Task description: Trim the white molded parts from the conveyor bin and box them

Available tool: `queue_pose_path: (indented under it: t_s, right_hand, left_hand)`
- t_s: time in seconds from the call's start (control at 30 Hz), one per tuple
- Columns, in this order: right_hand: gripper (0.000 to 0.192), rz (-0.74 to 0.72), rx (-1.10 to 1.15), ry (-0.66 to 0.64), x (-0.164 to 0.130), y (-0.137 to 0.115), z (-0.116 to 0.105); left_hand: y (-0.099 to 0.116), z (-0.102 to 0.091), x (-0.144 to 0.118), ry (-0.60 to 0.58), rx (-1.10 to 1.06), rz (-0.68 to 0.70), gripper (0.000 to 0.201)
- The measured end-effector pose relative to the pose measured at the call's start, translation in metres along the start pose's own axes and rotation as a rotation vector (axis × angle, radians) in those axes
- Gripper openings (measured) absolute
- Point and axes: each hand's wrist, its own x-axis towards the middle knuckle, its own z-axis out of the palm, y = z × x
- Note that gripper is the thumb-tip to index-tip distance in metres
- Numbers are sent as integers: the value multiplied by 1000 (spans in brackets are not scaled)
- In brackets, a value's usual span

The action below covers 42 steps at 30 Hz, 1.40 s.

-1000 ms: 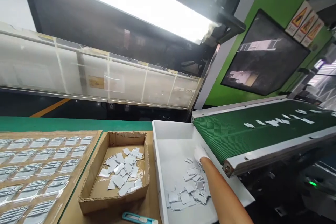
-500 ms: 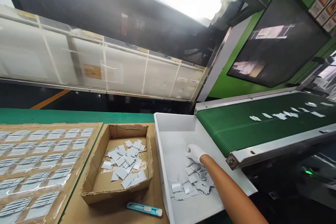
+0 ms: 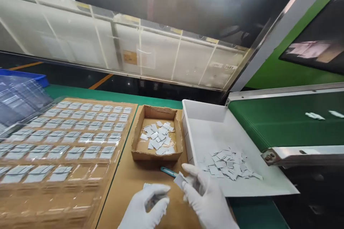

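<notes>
My gloved right hand point(image 3: 204, 195), fingers closed, pinches a small flat white piece point(image 3: 179, 180) at its fingertips. It is over the brown work surface by the front left corner of the white bin point(image 3: 189, 139). Beside it on the left, my gloved left hand point(image 3: 147, 204) is curled, with the edges of some small white pieces point(image 3: 146, 186) showing past its index finger. Most of what it grips is hidden by the glove. A pile of similar white pieces point(image 3: 228, 164) lies in the bin. More loose pieces point(image 3: 159, 136) lie inside a cardboard box point(image 3: 157, 155).
A clear blister tray point(image 3: 88, 175) at left holds rows of grouped white pieces; its nearest pockets are partly unfilled. A blue utility knife point(image 3: 168, 171) lies before the box. The green conveyor belt point(image 3: 279, 121) stands at right, a blue crate point(image 3: 40, 78) at far left.
My right hand has left the pile in the white bin and come over the brown surface with a piece. My left hand has come into view. The view has turned left.
</notes>
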Motion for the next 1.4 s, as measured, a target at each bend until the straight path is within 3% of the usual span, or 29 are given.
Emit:
queue_pose_path:
  t_s: [0.13, 0.23, 0.33, 0.43, 0.5, 0.57, 0.67, 0.8, 0.93, 1.4]
  right_hand:
    - [62, 170, 334, 111, -36, 40, 69]
    - [66, 172, 249, 92, -48, 63, 93]
    - [65, 92, 51, 46, -55, 74, 87]
    - [55, -20, -89, 39, -53, 73, 65]
    - [48, -148, -154, -44, -50, 69, 51]
    - [40, -228, -151, -147, -47, 64, 45]
    - [25, -116, -50, -145, -46, 60, 47]
    - [28, 110, 99, -26, -50, 61, 54]
    - [31, 218, 177, -18, -53, 64, 57]
    - [34, 310, 195, 1, -55, 65, 59]
  left_hand:
    - [4, 9, 5, 16, -197, -39, 24]
    - [-2, 8, 1, 82, -235, -93, 29]
    - [-5, 0, -7, 105, -243, -110, 29]
    - [-2, -6, -13, -64, -221, -189, 28]
    - [1, -8, -16, -164, -195, -293, 26]
    - [3, -8, -17, -182, -170, -395, 22]
    - [1, -8, -19, -156, -233, -450, 28]
    - [-10, -8, -24, -138, -420, -355, 51]
    - [-19, -6, -28, -106, -526, -361, 57]
    - [-24, -2, -31, -85, -533, -348, 55]
